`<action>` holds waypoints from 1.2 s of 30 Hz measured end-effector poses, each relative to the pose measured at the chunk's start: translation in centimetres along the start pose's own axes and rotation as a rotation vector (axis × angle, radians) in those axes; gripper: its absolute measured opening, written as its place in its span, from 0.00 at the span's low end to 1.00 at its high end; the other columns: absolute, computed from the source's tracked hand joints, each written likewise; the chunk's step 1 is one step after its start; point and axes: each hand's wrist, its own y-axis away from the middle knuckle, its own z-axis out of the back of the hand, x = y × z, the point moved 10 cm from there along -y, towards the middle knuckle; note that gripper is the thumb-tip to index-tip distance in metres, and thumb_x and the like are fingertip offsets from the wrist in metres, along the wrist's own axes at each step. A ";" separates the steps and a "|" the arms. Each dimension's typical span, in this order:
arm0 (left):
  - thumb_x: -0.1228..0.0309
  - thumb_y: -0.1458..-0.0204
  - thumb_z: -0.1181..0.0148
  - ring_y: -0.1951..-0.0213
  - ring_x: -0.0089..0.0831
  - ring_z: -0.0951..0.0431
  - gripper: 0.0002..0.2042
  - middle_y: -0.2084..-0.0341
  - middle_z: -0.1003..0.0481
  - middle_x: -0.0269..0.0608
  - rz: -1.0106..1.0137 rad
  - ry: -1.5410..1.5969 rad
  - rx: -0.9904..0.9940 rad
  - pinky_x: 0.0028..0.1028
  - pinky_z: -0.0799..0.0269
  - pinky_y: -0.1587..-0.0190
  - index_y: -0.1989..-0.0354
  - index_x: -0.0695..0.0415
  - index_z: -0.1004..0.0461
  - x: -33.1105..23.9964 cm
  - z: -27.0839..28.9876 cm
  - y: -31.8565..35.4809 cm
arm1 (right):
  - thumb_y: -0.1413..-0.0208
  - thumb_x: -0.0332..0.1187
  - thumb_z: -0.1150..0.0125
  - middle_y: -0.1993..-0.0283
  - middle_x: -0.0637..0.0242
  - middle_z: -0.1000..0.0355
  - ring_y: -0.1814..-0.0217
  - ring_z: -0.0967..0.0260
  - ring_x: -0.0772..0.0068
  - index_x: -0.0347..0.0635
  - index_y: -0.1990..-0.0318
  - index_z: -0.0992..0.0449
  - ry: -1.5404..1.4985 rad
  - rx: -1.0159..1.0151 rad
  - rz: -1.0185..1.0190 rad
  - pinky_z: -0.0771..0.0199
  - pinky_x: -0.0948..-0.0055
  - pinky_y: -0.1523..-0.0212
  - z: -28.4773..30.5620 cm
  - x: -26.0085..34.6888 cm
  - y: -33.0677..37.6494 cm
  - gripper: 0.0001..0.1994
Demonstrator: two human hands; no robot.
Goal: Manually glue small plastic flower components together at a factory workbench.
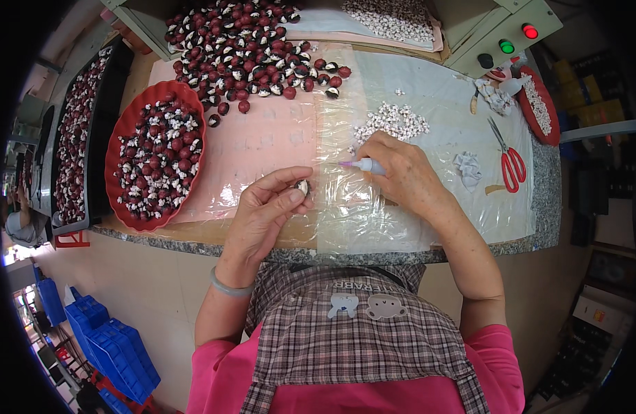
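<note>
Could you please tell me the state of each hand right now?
Left hand: closed, holding a small dark-and-white ball between thumb and fingers.
Right hand: closed, holding a pale bottle with a purple nozzle.

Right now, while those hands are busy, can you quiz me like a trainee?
1. Which does the right hand hold? A: blue plastic crate; B: slim pale plastic bottle with purple tip; C: white paper.
2. True or false: the left hand is empty.
3. Fill in: red-handled metal scissors lie to the ___ of the right hand.

Key: 1 B; 2 false, it holds a small, round, dark-and-white piece; 3 right.
</note>
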 end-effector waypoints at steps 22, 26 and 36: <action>0.78 0.47 0.41 0.63 0.22 0.23 0.14 0.63 0.23 0.39 -0.037 -0.200 0.021 0.20 0.27 0.59 0.51 0.63 0.27 1.4 -2.9 -0.4 | 0.49 0.21 0.38 0.66 0.66 0.27 0.71 0.29 0.80 0.34 0.62 0.25 -0.959 -0.076 -0.334 0.27 0.81 0.72 -1.5 0.9 3.4 0.07; 0.78 0.47 0.40 0.63 0.21 0.24 0.14 0.63 0.23 0.38 -0.050 -0.252 0.023 0.20 0.28 0.59 0.51 0.63 0.27 1.3 -3.2 -0.2 | 0.50 0.20 0.37 0.65 0.65 0.26 0.72 0.28 0.80 0.33 0.62 0.23 -0.924 -0.077 -0.284 0.27 0.82 0.72 -1.5 1.2 3.5 0.07; 0.80 0.49 0.39 0.60 0.22 0.25 0.15 0.60 0.25 0.38 -0.102 -0.341 0.031 0.20 0.28 0.56 0.52 0.64 0.27 0.8 -4.0 0.0 | 0.53 0.24 0.34 0.68 0.63 0.24 0.71 0.25 0.73 0.36 0.65 0.24 -0.675 -0.140 -0.206 0.26 0.76 0.72 -1.1 1.2 3.9 0.07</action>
